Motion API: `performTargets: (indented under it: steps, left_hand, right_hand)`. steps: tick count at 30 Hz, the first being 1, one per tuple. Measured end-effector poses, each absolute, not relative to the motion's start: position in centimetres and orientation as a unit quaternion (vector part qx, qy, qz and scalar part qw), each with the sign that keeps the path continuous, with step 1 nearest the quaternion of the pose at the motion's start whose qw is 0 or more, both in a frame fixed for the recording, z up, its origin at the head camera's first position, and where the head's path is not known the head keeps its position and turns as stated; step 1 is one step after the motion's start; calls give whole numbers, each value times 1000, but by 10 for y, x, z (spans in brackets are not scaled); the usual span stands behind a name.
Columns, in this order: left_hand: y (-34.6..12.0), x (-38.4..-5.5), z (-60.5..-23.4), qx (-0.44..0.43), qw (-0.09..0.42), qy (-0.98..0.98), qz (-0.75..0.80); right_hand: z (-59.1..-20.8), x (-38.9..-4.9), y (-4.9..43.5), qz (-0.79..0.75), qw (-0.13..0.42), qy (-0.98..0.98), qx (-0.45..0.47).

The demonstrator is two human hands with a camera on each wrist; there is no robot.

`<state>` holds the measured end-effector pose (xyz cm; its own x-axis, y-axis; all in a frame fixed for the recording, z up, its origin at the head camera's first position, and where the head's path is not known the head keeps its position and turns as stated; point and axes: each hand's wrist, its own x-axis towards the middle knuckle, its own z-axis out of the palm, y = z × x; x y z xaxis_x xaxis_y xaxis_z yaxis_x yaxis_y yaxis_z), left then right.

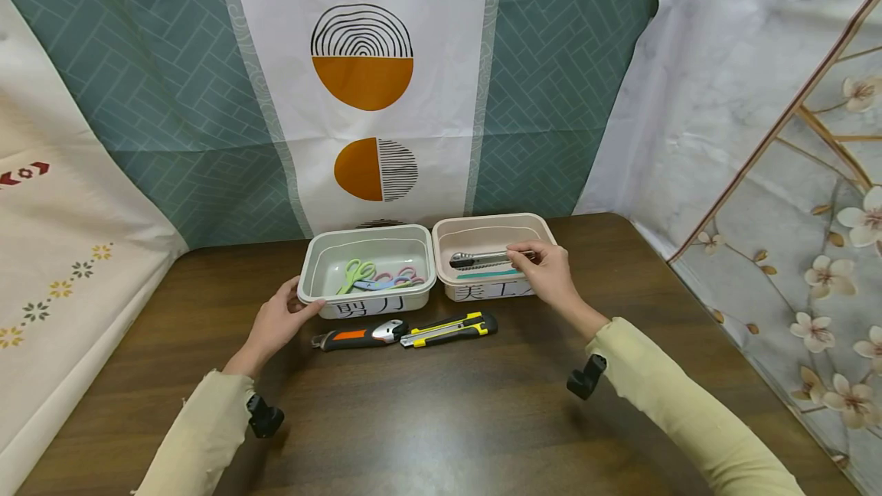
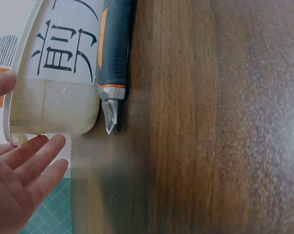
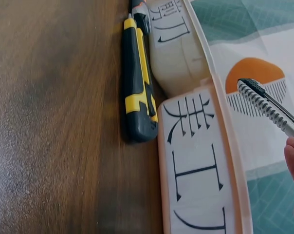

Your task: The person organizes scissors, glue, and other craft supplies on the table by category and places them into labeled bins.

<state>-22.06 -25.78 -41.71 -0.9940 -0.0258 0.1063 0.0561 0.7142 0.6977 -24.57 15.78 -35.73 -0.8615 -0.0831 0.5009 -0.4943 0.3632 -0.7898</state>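
My right hand (image 1: 547,270) pinches the rear end of a silver box cutter (image 1: 475,259), holding it over the pinkish bin (image 1: 492,222). In the right wrist view the cutter (image 3: 268,108) tilts, its ridged side showing. A teal strip-shaped item (image 1: 485,275) lies inside that bin. My left hand (image 1: 276,321) is at the front left corner of the grey-green bin (image 1: 372,234), thumb on its rim and fingers fairly straight beside its end. That bin contains green scissors (image 1: 357,272) and other scissors with blue and pink handles (image 1: 389,280).
Before the bins, an orange-and-black cutter (image 1: 358,336) and a yellow-and-black cutter (image 1: 449,330) lie end to end on the wooden table (image 1: 427,419). White labels with black characters are on the bin fronts. A patterned cloth (image 1: 441,98) hangs behind them.
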Motion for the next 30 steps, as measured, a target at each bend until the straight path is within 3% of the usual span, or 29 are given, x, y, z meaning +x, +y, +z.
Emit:
performTargets:
  steps: [9, 16, 30]
  left_hand:
    - [-256, -220, -417, -9, 54, -924, -378]
    - [-257, -220, -416, -5, 52, -925, -377]
    - [-258, -221, -418, -9, 56, -925, -376]
  right_hand:
    - [-387, -277, 174, 535, 184, -811, 151]
    - [-390, -288, 175, 508, 205, -825, 139]
    - [-399, -306, 178, 433, 198, -868, 142]
